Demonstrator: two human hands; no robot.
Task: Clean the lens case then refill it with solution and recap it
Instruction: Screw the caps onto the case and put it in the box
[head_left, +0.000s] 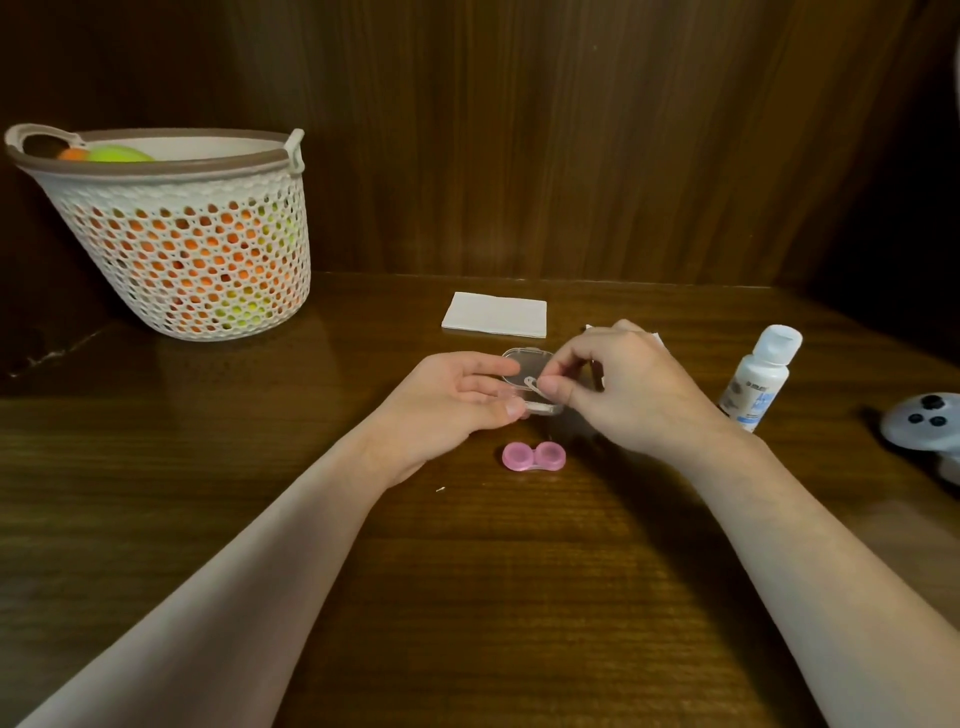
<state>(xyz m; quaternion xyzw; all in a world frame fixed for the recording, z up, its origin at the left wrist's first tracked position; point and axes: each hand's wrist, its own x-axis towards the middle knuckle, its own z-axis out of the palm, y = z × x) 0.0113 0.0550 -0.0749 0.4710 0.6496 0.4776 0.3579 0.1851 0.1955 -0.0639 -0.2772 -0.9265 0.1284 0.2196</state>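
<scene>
The small white plastic solution bottle (754, 382), right of the pink lens case (534, 457), bears a blue-printed label too blurred to read.

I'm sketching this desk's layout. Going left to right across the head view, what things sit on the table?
Basket → folded tissue → pink lens case, nearer the camera → solution bottle → game controller at the right edge. I leave out the clear box in the hands, which overlaps the tissue and lens case.

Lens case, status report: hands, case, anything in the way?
Left hand holds clear plastic box; right hand pinches a small tool over it. Pink lens case capped, untouched on the table. Solution bottle stands right. Nothing blocking.
</scene>
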